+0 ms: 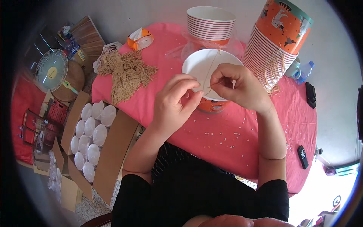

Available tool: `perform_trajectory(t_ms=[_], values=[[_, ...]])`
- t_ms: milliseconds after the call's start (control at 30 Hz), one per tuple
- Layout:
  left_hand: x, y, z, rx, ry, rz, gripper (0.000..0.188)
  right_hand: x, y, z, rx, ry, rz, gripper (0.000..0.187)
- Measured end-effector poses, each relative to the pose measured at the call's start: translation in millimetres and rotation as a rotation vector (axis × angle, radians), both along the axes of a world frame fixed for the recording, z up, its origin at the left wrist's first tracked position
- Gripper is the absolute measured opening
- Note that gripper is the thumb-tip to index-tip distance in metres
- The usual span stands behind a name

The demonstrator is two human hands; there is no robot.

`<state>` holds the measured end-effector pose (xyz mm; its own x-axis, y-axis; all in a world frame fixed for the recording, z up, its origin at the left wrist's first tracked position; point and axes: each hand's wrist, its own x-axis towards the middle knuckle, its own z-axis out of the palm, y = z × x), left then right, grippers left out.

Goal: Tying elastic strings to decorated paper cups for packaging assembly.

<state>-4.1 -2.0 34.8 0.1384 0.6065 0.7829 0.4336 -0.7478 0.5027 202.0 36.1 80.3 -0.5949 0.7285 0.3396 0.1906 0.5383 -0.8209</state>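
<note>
A white-lined paper bucket with an orange outside stands on the table in front of me. From its far rim a thin beige string runs down across the opening toward my fingers. My right hand is closed over the bucket's right side, pinching the string between thumb and fingertips. My left hand is at the near left rim, fingers curved, with a gap between thumb and forefinger close to the string's lower end. Whether its thumb touches the string is hard to see.
Stacked buckets with strings hanging from them lean at the right; another bucket stack stands behind. Beige string bundles lie at left on the pink tablecloth. A carton of clear cups sits lower left. A remote control lies right.
</note>
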Motion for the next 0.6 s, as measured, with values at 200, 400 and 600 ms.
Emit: perform_trajectory(t_ms=[200, 400, 600], values=[[-0.5, -2.3, -5.5, -0.122, 0.177, -0.042, 0.023, 7.7, 5.3, -1.1, 0.048, -0.061, 0.004, 0.005], [-8.2, 0.9, -17.2, 0.116, 0.277, -0.046, 0.019, 8.0, -1.2, 1.9, 0.222, -0.237, 0.064, 0.007], [-12.4, -1.2, -17.8, 0.431, 0.385, 0.031, 0.027, 3.7, -12.9, 5.0, 0.405, -0.340, 0.062, 0.009]])
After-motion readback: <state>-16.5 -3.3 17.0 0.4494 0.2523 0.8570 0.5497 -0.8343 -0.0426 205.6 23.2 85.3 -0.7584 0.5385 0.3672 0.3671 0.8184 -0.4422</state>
